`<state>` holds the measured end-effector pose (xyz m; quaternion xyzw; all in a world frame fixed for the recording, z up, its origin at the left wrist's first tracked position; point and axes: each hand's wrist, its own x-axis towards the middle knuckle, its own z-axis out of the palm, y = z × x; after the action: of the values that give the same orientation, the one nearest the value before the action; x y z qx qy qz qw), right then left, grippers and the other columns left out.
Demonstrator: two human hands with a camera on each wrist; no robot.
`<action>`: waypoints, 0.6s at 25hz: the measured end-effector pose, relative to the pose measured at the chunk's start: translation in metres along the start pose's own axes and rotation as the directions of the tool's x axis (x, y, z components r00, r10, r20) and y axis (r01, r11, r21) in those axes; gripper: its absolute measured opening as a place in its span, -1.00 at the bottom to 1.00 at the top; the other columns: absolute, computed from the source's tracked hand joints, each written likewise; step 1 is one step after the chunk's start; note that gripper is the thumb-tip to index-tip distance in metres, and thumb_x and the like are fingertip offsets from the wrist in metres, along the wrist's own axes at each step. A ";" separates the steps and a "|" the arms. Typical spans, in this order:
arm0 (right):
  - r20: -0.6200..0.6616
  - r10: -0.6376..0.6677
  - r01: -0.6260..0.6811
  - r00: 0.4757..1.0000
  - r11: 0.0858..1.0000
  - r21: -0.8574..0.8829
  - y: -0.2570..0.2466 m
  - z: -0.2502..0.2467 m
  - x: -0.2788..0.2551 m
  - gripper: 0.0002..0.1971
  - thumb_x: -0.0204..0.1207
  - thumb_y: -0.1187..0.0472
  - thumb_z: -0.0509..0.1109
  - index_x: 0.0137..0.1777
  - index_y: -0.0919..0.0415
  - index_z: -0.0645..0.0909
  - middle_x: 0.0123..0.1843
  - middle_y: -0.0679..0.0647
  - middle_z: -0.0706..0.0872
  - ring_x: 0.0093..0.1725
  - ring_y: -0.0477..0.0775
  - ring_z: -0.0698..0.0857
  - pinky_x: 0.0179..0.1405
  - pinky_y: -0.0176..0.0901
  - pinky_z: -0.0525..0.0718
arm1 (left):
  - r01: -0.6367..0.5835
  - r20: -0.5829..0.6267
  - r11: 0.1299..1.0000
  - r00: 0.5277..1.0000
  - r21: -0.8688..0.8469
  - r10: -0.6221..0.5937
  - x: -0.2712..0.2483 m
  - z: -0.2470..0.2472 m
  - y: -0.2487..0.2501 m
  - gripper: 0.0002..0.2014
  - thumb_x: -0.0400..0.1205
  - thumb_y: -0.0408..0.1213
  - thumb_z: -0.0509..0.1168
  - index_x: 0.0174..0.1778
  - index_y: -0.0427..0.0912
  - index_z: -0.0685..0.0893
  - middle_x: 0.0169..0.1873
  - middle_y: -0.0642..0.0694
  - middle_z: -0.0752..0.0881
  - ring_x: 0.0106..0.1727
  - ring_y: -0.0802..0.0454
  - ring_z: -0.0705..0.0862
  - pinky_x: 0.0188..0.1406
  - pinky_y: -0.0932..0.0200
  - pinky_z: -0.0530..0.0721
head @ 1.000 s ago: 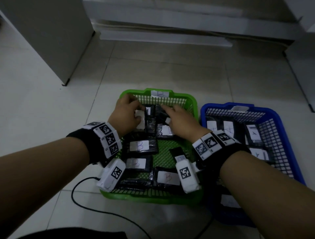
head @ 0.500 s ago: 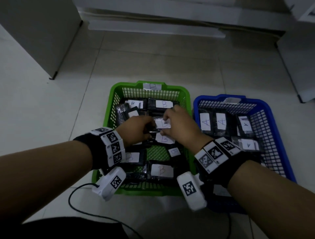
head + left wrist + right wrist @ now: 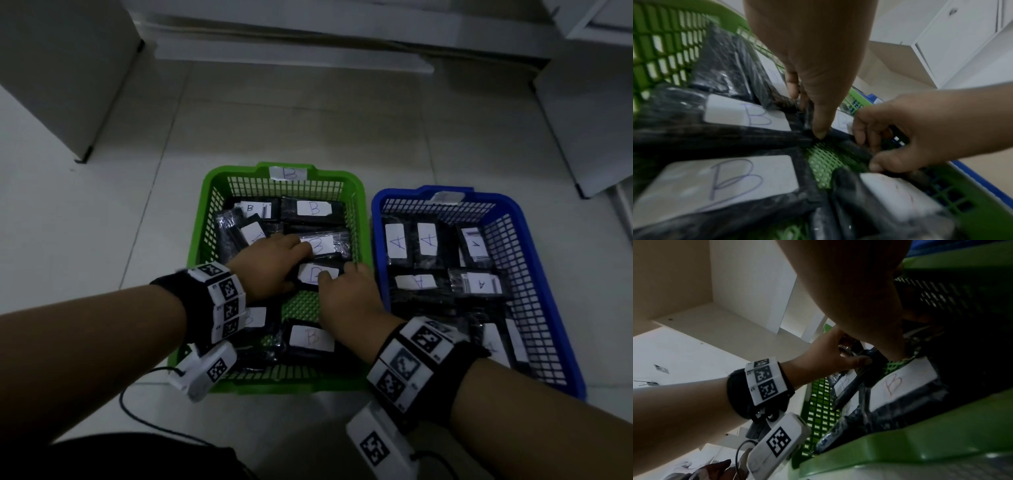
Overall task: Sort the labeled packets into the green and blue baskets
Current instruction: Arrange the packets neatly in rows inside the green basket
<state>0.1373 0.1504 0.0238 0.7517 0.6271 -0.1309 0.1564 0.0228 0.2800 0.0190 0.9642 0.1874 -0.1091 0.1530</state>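
Observation:
The green basket (image 3: 219,178), tagged B, sits on the floor with several black packets labelled B in it. Right of it is the blue basket (image 3: 513,209), which holds packets labelled A (image 3: 397,241). Both hands are inside the green basket, on one B packet (image 3: 310,274) near its middle. My left hand (image 3: 274,263) pinches the packet's left end, thumb (image 3: 820,129) down on its edge. My right hand (image 3: 346,294) grips the right end with curled fingers (image 3: 861,133). Bare green mesh (image 3: 824,160) shows just below the packet. Other B packets (image 3: 719,178) lie nearer me.
White cabinets stand at the left (image 3: 51,68) and right (image 3: 589,120), with a low white ledge (image 3: 291,58) at the back. A black cable (image 3: 137,411) trails over the tiled floor by the green basket's near left corner.
Both hands have come back from the far end of the green basket to its middle and now hold one B packet between them.

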 end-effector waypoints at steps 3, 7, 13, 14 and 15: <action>-0.086 -0.027 0.030 0.996 0.999 0.034 -0.005 -0.022 -0.010 -0.65 -0.34 0.15 0.64 -0.50 0.17 0.65 -0.59 0.05 0.64 -0.57 0.06 0.63 -0.36 -0.30 0.51 | 0.018 -0.007 0.996 1.000 -0.085 -0.019 0.004 0.001 -0.002 -0.44 0.45 -0.19 0.43 0.37 -0.10 0.45 0.26 -0.16 0.51 0.25 -0.16 0.52 0.13 -0.08 0.58; 0.090 -0.087 0.061 0.992 0.963 0.264 0.011 -0.065 -0.009 -0.78 0.44 0.16 0.40 0.03 0.25 0.59 -0.06 0.10 0.68 0.03 0.19 0.69 -0.21 -0.18 0.53 | 0.009 -0.032 0.988 0.999 -0.152 -0.014 0.004 0.004 -0.009 -0.46 0.43 -0.21 0.45 0.33 -0.11 0.51 0.20 -0.15 0.51 0.18 -0.14 0.56 0.08 -0.10 0.62; 0.059 -0.048 0.009 0.997 0.844 0.536 0.053 -0.092 0.011 -0.73 0.45 0.21 0.41 0.14 0.25 0.61 -0.13 0.06 0.69 -0.14 0.07 0.66 -0.21 -0.14 0.63 | 0.005 0.043 0.999 0.999 0.049 -0.007 0.004 0.000 -0.013 -0.41 0.47 0.10 0.38 0.42 0.07 0.47 0.36 0.00 0.51 0.33 -0.08 0.47 0.25 -0.05 0.43; 0.015 -0.024 0.012 1.000 0.828 0.560 0.052 -0.088 0.012 -0.72 0.47 0.24 0.39 0.16 0.27 0.55 -0.05 0.13 0.68 -0.10 0.13 0.67 -0.16 -0.08 0.63 | 0.000 0.028 0.999 1.000 0.048 -0.002 0.002 -0.001 -0.015 -0.43 0.50 0.08 0.36 0.44 0.06 0.47 0.38 -0.01 0.52 0.34 -0.11 0.48 0.25 -0.07 0.44; -0.014 -0.022 0.026 1.000 0.824 0.566 0.049 -0.082 0.012 -0.72 0.49 0.26 0.37 0.17 0.29 0.49 0.02 0.20 0.65 -0.07 0.18 0.65 -0.13 -0.03 0.62 | -0.006 -0.010 1.000 1.000 0.016 0.006 0.000 -0.003 -0.018 -0.46 0.51 0.01 0.37 0.42 0.01 0.51 0.34 -0.07 0.57 0.30 -0.16 0.52 0.21 -0.09 0.48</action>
<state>0.1876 0.1857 0.0977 0.7566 0.5702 -0.3104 -0.0775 0.0161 0.2971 0.0170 0.9665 0.1844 -0.1054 0.1444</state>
